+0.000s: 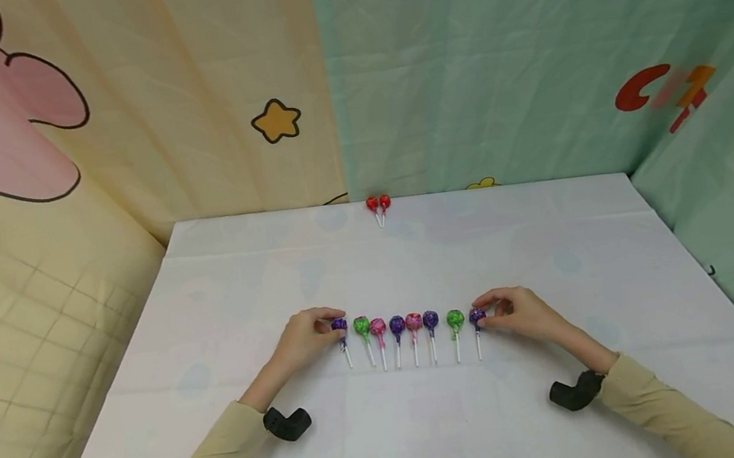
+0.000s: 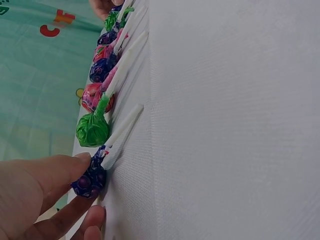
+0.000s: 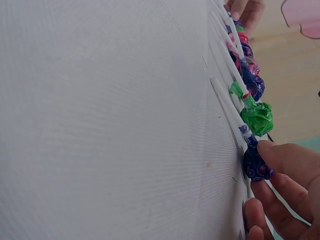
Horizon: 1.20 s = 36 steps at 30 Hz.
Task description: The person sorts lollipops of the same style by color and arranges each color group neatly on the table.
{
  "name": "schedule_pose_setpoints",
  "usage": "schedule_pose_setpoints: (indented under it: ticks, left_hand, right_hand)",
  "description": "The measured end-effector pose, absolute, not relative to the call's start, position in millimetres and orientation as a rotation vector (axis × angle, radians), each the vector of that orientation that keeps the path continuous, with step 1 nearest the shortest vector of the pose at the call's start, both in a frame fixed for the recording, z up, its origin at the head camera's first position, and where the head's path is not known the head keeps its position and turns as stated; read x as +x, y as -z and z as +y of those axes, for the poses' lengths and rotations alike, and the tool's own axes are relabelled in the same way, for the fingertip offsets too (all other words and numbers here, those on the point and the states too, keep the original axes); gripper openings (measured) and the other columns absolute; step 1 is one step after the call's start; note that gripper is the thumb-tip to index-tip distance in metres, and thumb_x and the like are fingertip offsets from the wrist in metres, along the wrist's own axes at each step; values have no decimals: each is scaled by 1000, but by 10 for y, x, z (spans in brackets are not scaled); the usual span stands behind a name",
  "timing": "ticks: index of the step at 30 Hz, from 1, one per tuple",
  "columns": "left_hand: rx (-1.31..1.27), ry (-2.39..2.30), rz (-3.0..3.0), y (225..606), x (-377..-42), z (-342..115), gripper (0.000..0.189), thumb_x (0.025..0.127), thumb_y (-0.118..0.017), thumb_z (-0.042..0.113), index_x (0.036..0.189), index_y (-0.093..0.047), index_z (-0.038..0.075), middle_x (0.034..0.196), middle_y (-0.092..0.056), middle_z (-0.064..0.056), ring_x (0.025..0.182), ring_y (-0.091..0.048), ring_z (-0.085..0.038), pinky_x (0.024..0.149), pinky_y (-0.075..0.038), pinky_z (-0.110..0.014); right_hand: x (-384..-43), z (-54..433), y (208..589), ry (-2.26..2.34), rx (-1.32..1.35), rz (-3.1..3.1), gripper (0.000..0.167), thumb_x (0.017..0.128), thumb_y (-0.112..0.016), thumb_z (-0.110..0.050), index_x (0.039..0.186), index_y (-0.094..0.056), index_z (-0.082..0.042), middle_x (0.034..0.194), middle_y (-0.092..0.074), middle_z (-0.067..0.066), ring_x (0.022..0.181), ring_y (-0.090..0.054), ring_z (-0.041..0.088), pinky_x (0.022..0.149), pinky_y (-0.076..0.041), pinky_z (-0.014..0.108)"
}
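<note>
Several wrapped lollipops lie side by side in a row on the white table, sticks toward the person. At the row's left end my left hand (image 1: 308, 335) pinches a purple lollipop (image 2: 91, 177) by its wrapped head. My right hand (image 1: 520, 310) pinches another purple lollipop (image 3: 256, 162) at the right end. Between them lie a green lollipop (image 1: 362, 326), a pink one (image 1: 378, 327), a purple one (image 1: 397, 325), a second pink one (image 1: 413, 322), a further purple one (image 1: 430, 320) and a second green one (image 1: 455, 319).
Two red lollipops (image 1: 379, 203) lie at the far edge of the white table (image 1: 398, 438). Behind the table hang a yellow curtain (image 1: 207, 63) and a green curtain (image 1: 489, 44). Each wrist wears a black camera mount (image 1: 288, 424).
</note>
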<state>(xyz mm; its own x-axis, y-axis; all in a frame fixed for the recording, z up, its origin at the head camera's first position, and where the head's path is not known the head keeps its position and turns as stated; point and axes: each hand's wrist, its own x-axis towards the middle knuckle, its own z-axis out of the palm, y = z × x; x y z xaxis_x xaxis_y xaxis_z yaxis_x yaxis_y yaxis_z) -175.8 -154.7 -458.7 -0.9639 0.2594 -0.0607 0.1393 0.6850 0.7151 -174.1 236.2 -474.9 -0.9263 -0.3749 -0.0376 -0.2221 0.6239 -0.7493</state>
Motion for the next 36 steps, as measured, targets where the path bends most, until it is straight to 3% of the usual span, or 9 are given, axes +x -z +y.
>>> schedule_pose_setpoints:
  ticks: [15, 24, 31, 36]
  left_hand:
    - [283, -1132, 2756, 4576, -1723, -1512, 29, 84, -73, 15, 113, -71, 10, 82, -63, -3, 73, -51, -12, 62, -39, -26]
    - [242, -1065, 2775, 4579, -1719, -1512, 28, 85, -72, 19, 113, -71, 15, 76, -58, -1, 63, -45, -12, 54, -33, -24]
    - [238, -1117, 2779, 4591, -1718, -1525, 29, 83, -73, 18, 112, -70, 13, 97, -68, -6, 68, -49, -12, 57, -37, -25]
    - [230, -1158, 2771, 4623, -1738, -1541, 27, 82, -74, 18, 109, -70, 12, 99, -69, -7, 71, -51, -12, 60, -38, -25]
  right_hand:
    - [-1749, 2371, 4772, 1194, -467, 2649, 31, 82, -76, -23, 110, -70, -8, 98, -70, 6, 70, -52, 6, 58, -41, 21]
    - [-1742, 2359, 4757, 1182, -444, 2646, 32, 82, -76, -23, 110, -71, -8, 86, -67, 2, 68, -51, 6, 57, -40, 21]
    - [-1751, 2369, 4762, 1178, -460, 2652, 32, 83, -75, -24, 110, -71, -8, 90, -69, 3, 69, -52, 6, 58, -41, 21]
    - [-1758, 2383, 4756, 1172, -474, 2650, 30, 84, -74, -24, 109, -71, -8, 88, -68, 2, 69, -52, 6, 57, -41, 21]
